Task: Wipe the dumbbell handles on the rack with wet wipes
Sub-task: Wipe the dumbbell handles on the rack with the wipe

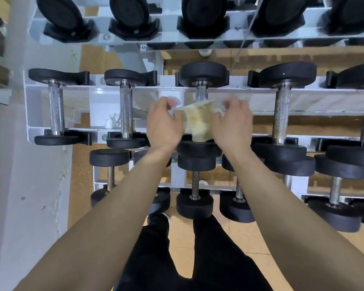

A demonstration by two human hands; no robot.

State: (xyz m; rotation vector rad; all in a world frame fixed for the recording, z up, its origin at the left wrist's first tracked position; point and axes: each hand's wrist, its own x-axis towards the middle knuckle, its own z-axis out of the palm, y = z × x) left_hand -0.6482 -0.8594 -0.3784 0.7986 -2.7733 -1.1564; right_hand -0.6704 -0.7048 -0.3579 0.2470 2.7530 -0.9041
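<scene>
At frame centre, a wet wipe (198, 120) is pinched between the left hand (163, 124) and right hand (231, 122) over the middle-tier dumbbell handle (201, 94); refolding is judged underway, after which the handle must be wrapped.

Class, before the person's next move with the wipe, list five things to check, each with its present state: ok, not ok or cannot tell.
1. Grip on crumpled pale yellow wet wipe: ok, left hand and right hand both pinch it.
2. Wipe spread flat: not ok, bunched.
3. Knurled steel dumbbell handle under wipe seated on white metal rack: ok.
4. Wipe touching that handle: cannot tell.
5. Wipe moist enough: cannot tell.
</scene>
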